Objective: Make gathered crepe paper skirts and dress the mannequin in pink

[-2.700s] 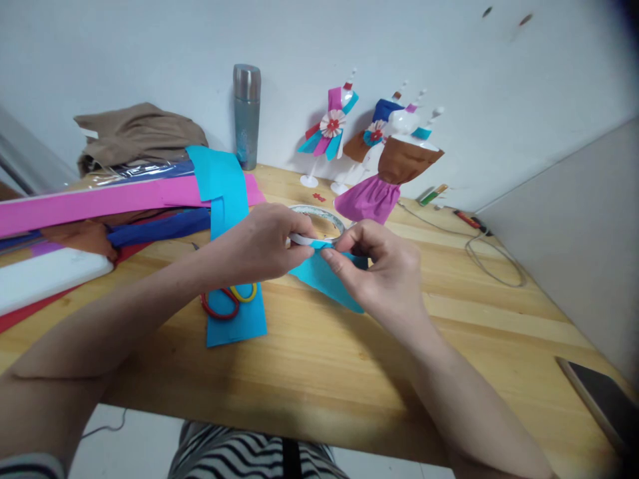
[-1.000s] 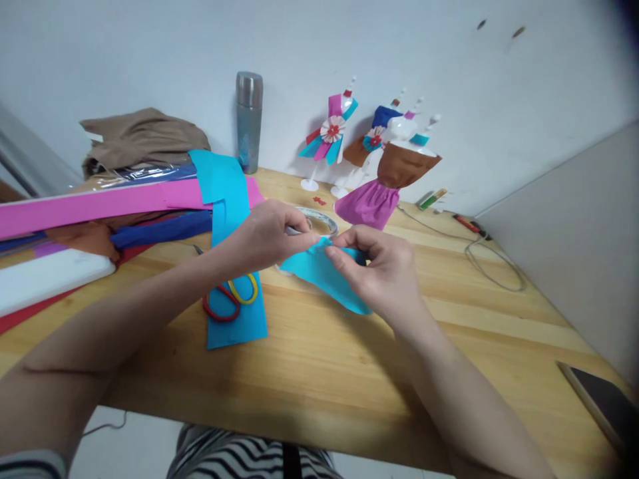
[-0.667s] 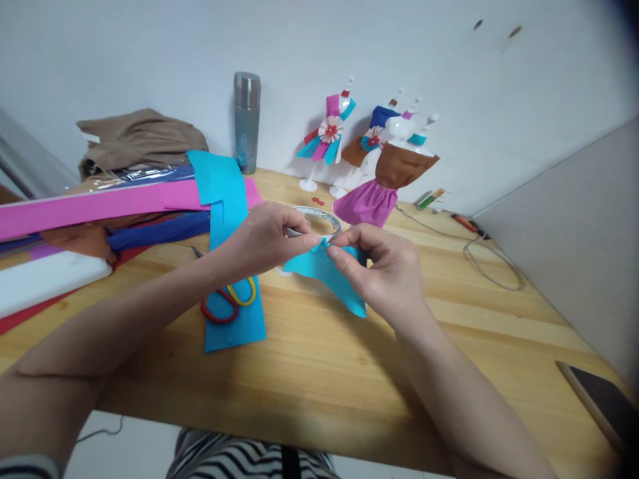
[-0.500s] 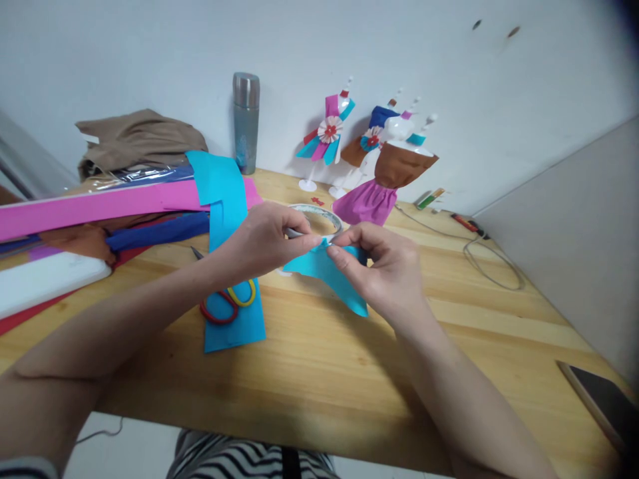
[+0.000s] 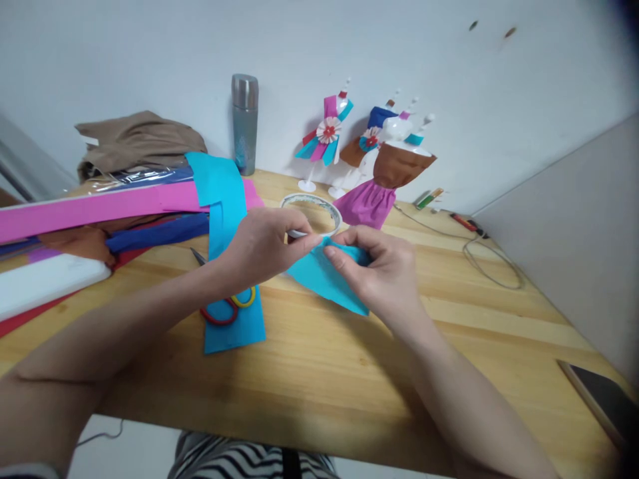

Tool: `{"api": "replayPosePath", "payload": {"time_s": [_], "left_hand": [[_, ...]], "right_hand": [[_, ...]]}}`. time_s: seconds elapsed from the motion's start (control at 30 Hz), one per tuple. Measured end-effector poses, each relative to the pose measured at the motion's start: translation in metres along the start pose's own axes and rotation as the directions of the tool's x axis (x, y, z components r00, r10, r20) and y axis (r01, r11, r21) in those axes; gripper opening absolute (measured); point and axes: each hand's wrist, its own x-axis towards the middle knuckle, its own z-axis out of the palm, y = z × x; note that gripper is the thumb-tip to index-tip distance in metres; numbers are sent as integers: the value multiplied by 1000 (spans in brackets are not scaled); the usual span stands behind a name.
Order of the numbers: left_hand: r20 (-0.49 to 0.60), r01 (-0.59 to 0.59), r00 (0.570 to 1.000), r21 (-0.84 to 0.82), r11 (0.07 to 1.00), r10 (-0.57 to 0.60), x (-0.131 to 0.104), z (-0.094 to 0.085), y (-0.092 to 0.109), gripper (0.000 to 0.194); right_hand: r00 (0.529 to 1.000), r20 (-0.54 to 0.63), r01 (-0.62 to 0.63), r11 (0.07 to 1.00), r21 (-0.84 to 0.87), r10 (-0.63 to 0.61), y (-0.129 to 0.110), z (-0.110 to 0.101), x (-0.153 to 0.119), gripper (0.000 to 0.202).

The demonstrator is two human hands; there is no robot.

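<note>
Pinching the blue paper (image 5: 327, 279) between them above the worktop (image 5: 349, 372) middle, left hand (image 5: 259, 246) and right hand (image 5: 379, 273) fingers could tear it if they pull apart too hard.

Scissors (image 5: 227, 307) lie on a paper strip (image 5: 230, 279) left of the tape roll (image 5: 312, 213), flask (image 5: 244, 123) behind.

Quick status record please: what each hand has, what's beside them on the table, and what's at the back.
left hand: pinches the top edge of the blue paper piece
right hand: pinches the same piece
near hands: tape roll just behind; scissors on a blue paper strip
back: paper-dress figures, steel flask
left side: pink paper roll
surface: wooden table
</note>
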Motion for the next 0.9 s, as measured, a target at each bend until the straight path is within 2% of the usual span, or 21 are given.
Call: {"api": "replayPosePath", "payload": {"time_s": [0.2,0.5,0.73,0.9], "left_hand": [[-1,25,1000,-26,999,-25,0,0,1,16],[2,30,1000,-73,997,-30,1,-3,4,17],[34,85,996,-72,994,-83,1,-3,5,15],[40,80,996,-70,994,-77,1,-4,6,19]], "right_hand": [[999,-6,43,999,0,-43,-8,2,-4,10],[999,6,-40,997,71,40,0,0,2,13],[997,55,-54,991,126,47,-1,0,0,8],[997,60,-58,984,168,49,-2,0,1,5]]}}
